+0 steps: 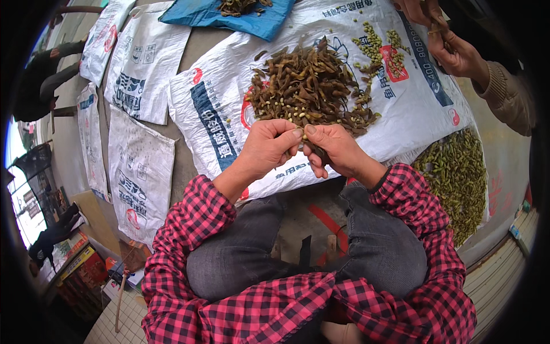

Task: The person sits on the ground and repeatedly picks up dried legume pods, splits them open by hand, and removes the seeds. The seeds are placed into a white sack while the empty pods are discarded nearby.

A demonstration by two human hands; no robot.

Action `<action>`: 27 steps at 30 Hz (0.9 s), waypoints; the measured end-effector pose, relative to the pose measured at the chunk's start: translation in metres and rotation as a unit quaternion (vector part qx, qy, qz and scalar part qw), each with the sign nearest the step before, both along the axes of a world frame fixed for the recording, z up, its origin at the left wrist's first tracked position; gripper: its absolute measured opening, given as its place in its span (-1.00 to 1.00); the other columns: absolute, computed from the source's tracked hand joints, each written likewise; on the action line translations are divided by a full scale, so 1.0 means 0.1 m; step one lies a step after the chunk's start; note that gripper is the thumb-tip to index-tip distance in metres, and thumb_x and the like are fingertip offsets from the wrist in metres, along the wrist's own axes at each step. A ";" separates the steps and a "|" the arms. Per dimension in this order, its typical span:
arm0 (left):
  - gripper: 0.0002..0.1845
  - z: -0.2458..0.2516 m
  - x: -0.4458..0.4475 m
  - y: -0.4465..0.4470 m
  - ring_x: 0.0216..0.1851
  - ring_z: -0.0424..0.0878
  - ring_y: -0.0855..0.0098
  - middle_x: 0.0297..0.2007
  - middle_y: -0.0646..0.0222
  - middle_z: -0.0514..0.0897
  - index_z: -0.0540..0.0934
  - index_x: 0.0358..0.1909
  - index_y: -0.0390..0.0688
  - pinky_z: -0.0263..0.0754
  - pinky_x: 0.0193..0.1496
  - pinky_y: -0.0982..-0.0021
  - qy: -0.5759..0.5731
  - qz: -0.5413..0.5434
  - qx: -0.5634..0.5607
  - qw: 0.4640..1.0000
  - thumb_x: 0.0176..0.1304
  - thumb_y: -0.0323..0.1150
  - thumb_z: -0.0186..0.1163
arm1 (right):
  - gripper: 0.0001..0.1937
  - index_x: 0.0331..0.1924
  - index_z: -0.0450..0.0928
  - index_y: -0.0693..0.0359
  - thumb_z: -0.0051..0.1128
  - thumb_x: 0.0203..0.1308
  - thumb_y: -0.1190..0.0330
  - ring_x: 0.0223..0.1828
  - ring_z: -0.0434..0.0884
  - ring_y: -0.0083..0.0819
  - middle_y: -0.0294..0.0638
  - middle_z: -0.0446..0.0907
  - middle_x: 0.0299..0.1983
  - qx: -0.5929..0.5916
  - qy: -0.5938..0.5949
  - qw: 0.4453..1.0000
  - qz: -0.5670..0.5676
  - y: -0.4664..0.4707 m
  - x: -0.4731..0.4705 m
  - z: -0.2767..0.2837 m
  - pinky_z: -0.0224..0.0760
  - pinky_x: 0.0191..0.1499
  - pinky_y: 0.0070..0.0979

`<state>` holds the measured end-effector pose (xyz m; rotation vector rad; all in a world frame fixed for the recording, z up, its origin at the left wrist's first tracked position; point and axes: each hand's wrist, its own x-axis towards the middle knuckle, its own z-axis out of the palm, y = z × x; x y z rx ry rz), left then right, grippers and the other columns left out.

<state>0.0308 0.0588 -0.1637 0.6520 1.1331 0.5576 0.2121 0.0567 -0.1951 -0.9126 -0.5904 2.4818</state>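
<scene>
Just in front of the near edge of a heap of dry brown bean pods [307, 81], my two hands meet. My left hand [273, 144] pinches one end of a brown bean pod, thumb against fingers. My right hand [333, 148] has the pod's other side between thumb and fingers, and a pale bean [304, 136] shows between the two thumbs. The pod is mostly hidden by the fingers. Under the heap lies a white woven plastic sack [275, 180] with printing. Shelled greenish beans [371, 38] are scattered beyond the heap to the right.
Another person's hands [455, 49] hold something small at the upper right. Green pods [455, 180] cover a sack at the right. A blue sack [262, 21] with dry husks lies at the top. More white sacks [144, 172] lie on the left. Further people stand at the far left.
</scene>
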 end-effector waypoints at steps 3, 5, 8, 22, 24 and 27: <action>-0.83 0.04 0.01 0.02 -0.75 0.28 0.74 -0.68 0.50 0.49 0.53 -0.46 -0.25 0.10 -0.73 0.68 0.026 -0.015 0.006 1.000 0.20 -0.36 0.12 | -0.54 -0.45 0.43 0.28 -0.19 0.30 0.01 -0.77 0.47 -0.50 -0.28 0.41 -0.72 -0.021 0.006 1.000 0.013 0.03 0.00 0.02 0.26 -0.79 -0.68; -0.83 0.03 0.03 0.01 -0.73 0.29 0.75 -0.68 0.51 0.48 0.53 -0.47 -0.24 0.11 -0.71 0.68 0.061 -0.027 0.037 0.997 0.20 -0.35 0.13 | -0.54 -0.45 0.43 0.27 -0.20 0.30 0.00 -0.77 0.47 -0.51 -0.28 0.41 -0.72 -0.023 0.000 1.000 0.019 0.04 -0.01 0.03 0.26 -0.80 -0.68; -0.81 -0.02 0.08 -0.03 -0.74 0.26 0.77 -0.69 0.54 0.46 0.53 -0.47 -0.24 0.07 -0.71 0.70 0.135 -0.044 0.123 0.982 0.20 -0.32 0.14 | -0.56 -0.44 0.43 0.26 -0.17 0.28 0.00 -0.77 0.47 -0.54 -0.27 0.43 -0.69 -0.008 -0.025 1.000 0.018 0.04 -0.02 0.02 0.25 -0.82 -0.70; -0.90 -0.13 0.14 -0.07 -0.66 0.52 0.58 -0.70 0.33 0.54 0.47 -0.55 -0.28 0.37 -0.62 0.52 0.323 -0.025 0.389 0.862 0.07 -0.51 0.15 | -0.75 -0.21 0.43 0.35 -0.06 0.16 0.32 -0.44 0.57 -0.47 -0.18 0.49 -0.38 0.023 -0.058 0.998 -0.007 0.05 -0.03 -0.09 0.48 -0.64 -0.56; -0.92 -0.15 0.13 -0.07 -0.67 0.38 0.69 -0.70 0.43 0.50 0.53 -0.51 -0.26 0.29 -0.61 0.58 0.339 -0.020 0.416 0.844 0.08 -0.48 0.17 | -0.76 -0.27 0.45 0.32 -0.02 0.19 0.27 -0.51 0.55 -0.51 -0.20 0.50 -0.42 0.025 -0.081 0.996 -0.006 0.04 -0.07 -0.13 0.44 -0.67 -0.60; -0.91 -0.18 0.11 -0.07 -0.69 0.51 0.52 -0.70 0.28 0.51 0.47 -0.54 -0.26 0.37 -0.62 0.50 0.351 -0.036 0.453 0.819 0.05 -0.51 0.16 | -0.82 -0.33 0.45 0.32 -0.03 0.18 0.33 -0.57 0.52 -0.55 -0.21 0.49 -0.46 0.030 -0.108 0.994 0.014 0.05 -0.08 -0.19 0.37 -0.71 -0.63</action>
